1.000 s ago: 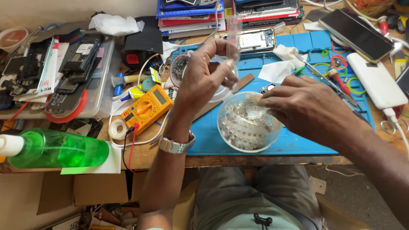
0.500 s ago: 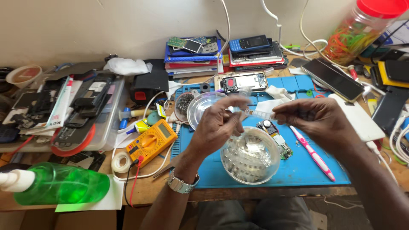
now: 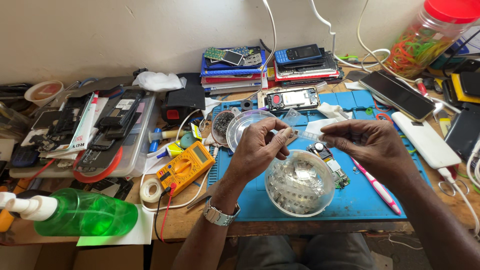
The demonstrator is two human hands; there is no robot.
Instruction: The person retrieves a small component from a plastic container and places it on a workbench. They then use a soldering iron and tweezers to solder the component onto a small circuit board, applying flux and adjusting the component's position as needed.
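Underneath everything lies a blue work mat on a cluttered wooden bench, with a green spray bottle lying on its side at the near left edge. Nearer the middle, a clear plastic bowl full of small clear parts stands on the mat, a yellow multimeter just left of the mat's edge. Above the bowl, the left hand and right hand each pinch one end of a narrow clear strip, held level between thumbs and fingertips. A pink toothbrush lies under the right wrist.
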